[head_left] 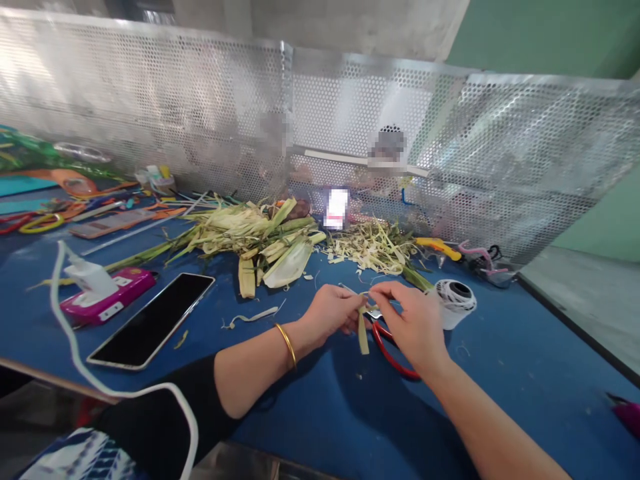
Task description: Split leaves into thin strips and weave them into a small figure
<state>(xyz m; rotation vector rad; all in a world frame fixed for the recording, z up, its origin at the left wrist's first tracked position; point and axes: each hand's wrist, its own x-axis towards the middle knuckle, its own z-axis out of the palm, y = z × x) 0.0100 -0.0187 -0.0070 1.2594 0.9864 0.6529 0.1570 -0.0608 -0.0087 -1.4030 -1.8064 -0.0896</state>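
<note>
My left hand [327,313], with a gold bangle at the wrist, is closed in a pinch on a pale yellow-green plant strip [363,337]. The strip's flat end hangs below the fingers. Close beside it, my right hand [413,320] has thumb and forefinger pinched together at the strip's top. What lies between those fingertips is too small to make out. Red-handled scissors [395,357] lie on the blue table [310,407] beneath my hands, their blades partly hidden. Just right of my right hand stands a spool of white thread [455,303].
Behind my hands lie a heap of plant stalks [250,233] and a pile of shredded strips [375,247]. To the left are a black-screened phone [155,320], a magenta power strip [110,297] and a white cable [75,343]. A perforated metal screen [200,100] borders the back.
</note>
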